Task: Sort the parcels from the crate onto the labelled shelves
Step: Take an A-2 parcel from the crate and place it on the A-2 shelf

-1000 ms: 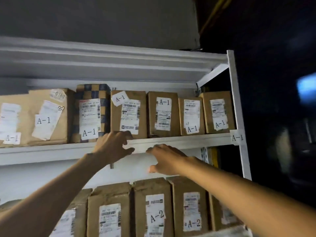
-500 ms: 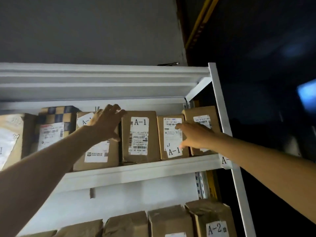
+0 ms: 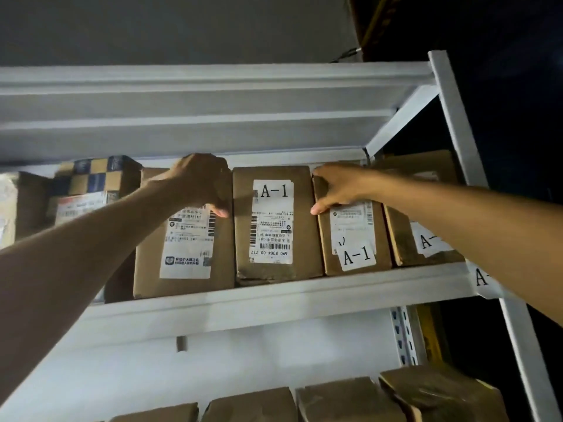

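Observation:
Brown cardboard parcels marked A-1 stand in a row on the white upper shelf [image 3: 274, 303]. My left hand [image 3: 202, 184] is curled over the top right corner of the parcel with the large white label [image 3: 182, 248], thumb on its front. My right hand [image 3: 338, 187] grips the top left corner of the smaller A-1 parcel [image 3: 355, 242], thumb on its front. An untouched A-1 parcel [image 3: 274, 223] stands upright between the two hands. No crate is in view.
A blue-and-tan checkered parcel [image 3: 97, 175] stands left of my left hand, and another A-1 parcel [image 3: 426, 239] sits at the shelf's right end beside the white upright [image 3: 457, 147]. Several brown parcels [image 3: 350, 400] fill the shelf below. An A-1 tag [image 3: 481, 277] hangs on the shelf edge.
Both hands rose from the shelf's front edge to the tops of two parcels and closed on them. The view shifted up and closer to the upper shelf.

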